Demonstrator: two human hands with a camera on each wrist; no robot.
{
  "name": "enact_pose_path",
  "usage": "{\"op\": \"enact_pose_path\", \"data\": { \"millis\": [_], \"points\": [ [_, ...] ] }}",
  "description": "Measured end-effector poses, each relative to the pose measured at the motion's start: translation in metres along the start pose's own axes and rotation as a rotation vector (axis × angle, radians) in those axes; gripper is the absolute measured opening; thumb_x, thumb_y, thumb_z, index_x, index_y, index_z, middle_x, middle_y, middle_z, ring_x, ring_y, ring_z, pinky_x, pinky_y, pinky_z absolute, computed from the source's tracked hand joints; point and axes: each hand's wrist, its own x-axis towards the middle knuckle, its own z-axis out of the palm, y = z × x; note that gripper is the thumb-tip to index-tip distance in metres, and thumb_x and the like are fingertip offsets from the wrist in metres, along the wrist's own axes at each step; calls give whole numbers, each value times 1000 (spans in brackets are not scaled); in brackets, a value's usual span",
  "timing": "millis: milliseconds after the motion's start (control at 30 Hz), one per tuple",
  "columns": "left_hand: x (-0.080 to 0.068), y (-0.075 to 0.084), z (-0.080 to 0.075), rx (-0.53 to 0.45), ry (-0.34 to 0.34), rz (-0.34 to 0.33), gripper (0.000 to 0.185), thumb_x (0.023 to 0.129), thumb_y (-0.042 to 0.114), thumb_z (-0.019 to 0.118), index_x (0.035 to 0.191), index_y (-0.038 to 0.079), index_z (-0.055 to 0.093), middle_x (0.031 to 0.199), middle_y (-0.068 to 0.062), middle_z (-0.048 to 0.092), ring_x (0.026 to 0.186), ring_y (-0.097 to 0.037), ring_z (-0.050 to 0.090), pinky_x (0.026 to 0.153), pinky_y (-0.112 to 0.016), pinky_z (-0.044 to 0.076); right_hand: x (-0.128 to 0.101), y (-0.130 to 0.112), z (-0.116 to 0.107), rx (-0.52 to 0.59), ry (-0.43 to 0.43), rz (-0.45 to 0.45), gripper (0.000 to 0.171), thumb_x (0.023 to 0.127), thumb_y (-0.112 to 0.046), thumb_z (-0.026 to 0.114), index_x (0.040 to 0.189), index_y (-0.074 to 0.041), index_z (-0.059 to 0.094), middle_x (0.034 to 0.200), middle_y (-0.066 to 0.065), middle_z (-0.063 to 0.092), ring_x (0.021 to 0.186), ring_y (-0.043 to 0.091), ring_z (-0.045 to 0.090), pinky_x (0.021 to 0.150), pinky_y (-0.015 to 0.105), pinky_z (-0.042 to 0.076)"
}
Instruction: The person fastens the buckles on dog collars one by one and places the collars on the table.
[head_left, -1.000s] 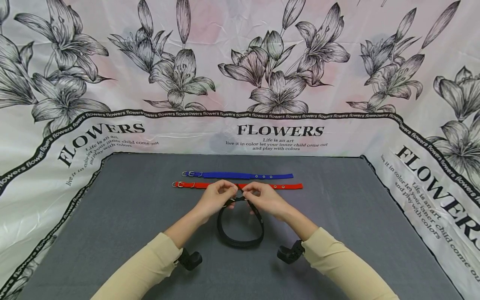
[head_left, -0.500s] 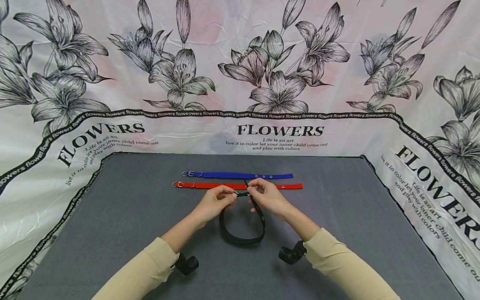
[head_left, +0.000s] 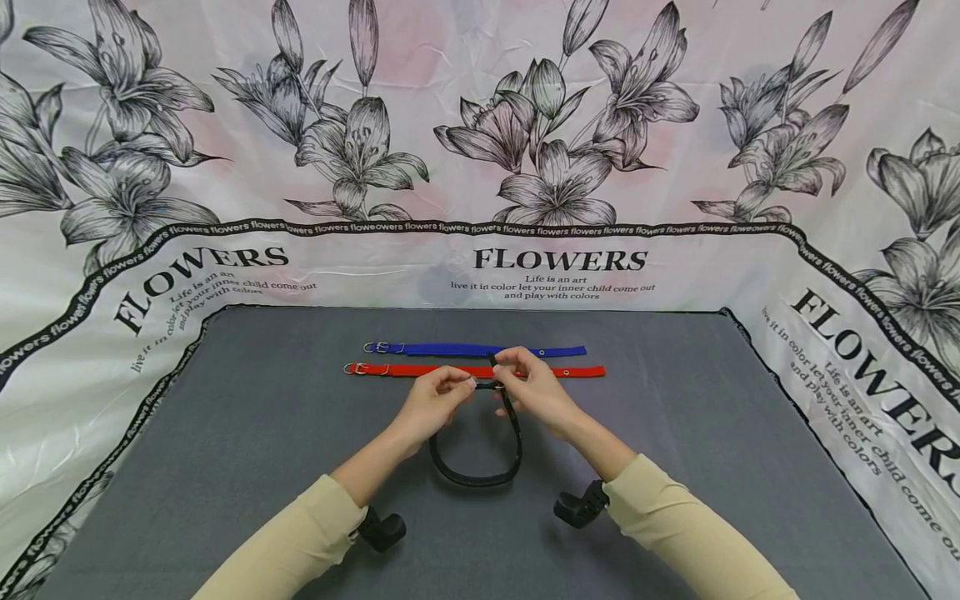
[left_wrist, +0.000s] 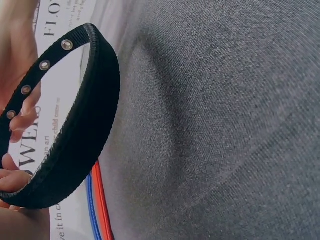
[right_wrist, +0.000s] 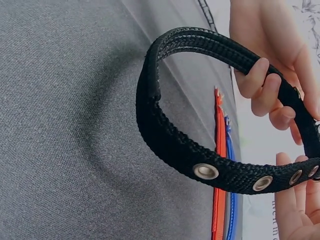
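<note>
A black collar (head_left: pixel 480 481) with metal eyelets is bent into a loop and held above the table in both hands. My left hand (head_left: pixel 427 407) pinches it near the buckle; in the right wrist view its curled fingers (right_wrist: pixel 265 92) wrap the strap. On the other side my right hand (head_left: pixel 538 393) pinches the strap's free end, whose tip pokes up past the fingers. The buckle lies between the hands, mostly hidden. In the left wrist view the collar (left_wrist: pixel 102 95) hangs clear of the cloth, casting a shadow.
Behind the hands, a red collar (head_left: pixel 420 371) and a blue collar (head_left: pixel 450 350) lie flat and parallel on the grey tablecloth (head_left: pixel 262 417). At the back and sides stands a white flower-printed sheet (head_left: pixel 405 267).
My right hand has moved slightly up and away from the left, drawing the strap end with it. The loop has risen a little and now appears flatter. The red and blue collars stay put.
</note>
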Motion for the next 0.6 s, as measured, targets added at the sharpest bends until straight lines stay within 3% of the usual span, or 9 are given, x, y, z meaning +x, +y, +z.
{"op": "enact_pose_path", "data": {
  "millis": [300, 467, 600],
  "points": [
    [2, -2, 4, 24, 22, -6, 27, 86, 25, 65, 107, 8, 63, 83, 0, 61, 56, -14, 43, 52, -27, 38, 0, 1, 0, -41, -29, -35, 30, 95, -14, 51, 121, 0, 46, 104, 18, 50, 92, 43, 56, 73, 54, 51],
    [1, -2, 4, 29, 23, 11, 26, 86, 29, 65, 106, 12, 65, 87, 0, 62, 59, -18, 45, 52, -26, 38, -1, -1, -4, -55, -103, -40, 23, 94, -11, 50, 114, 1, 48, 110, 22, 50, 91, 39, 56, 74, 54, 51],
    [0, -1, 4, 38, 17, 27, 24, 87, 30, 64, 105, 14, 65, 89, -2, 62, 61, -23, 46, 53, -27, 38, -1, -3, -8, -107, -155, -33, 18, 93, -9, 51, 109, -2, 51, 100, 23, 55, 85, 37, 61, 73, 50, 52]
  ]
}}
